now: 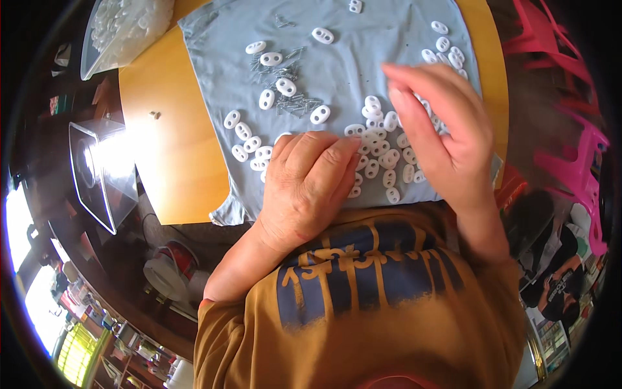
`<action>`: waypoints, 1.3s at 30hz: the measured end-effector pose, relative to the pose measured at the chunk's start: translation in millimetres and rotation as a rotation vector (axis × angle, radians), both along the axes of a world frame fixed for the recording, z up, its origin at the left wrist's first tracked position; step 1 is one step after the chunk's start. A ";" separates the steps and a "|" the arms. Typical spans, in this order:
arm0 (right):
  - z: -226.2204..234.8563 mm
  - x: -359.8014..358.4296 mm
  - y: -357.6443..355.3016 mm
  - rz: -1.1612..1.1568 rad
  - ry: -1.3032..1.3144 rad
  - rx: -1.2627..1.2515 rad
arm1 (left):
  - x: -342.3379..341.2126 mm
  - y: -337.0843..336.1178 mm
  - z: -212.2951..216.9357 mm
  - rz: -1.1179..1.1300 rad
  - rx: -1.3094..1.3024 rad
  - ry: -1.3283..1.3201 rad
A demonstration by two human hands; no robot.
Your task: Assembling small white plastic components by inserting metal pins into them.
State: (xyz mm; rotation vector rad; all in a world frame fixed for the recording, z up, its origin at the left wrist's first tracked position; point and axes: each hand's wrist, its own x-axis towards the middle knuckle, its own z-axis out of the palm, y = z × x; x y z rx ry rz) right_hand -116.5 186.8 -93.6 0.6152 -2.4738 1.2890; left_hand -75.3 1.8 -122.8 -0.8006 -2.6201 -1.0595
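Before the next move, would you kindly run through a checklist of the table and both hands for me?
1. White plastic pieces within reach: ok; many lie on the cloth close to both hands.
2. Thin metal pieces on the cloth: ok; they lie in a loose heap beyond the left hand, with white pieces among and around them.
3. Cloth lying smooth: not ok; it is creased, and its near left corner is bunched up.
4. Left hand free of anything held: cannot tell; its curled fingers hide the fingertips and palm.
5. Right hand free of anything held: cannot tell; its palm and other fingers are hidden behind the thumb and forefinger.
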 end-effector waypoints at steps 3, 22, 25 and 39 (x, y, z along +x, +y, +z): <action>-1.9 -29.7 -19.4 0.052 0.159 0.168 | 6.7 -6.8 -1.2 0.014 0.019 0.013; 3.3 -66.0 -10.3 -0.049 -0.207 0.301 | 22.8 -33.2 -9.9 0.118 -0.022 0.057; 2.5 -71.7 -1.2 -0.108 -0.094 0.352 | 21.4 -28.1 -5.1 0.151 -0.071 0.013; -12.8 -93.1 -16.1 0.133 0.128 0.389 | 23.3 -31.8 -13.3 0.154 -0.014 0.083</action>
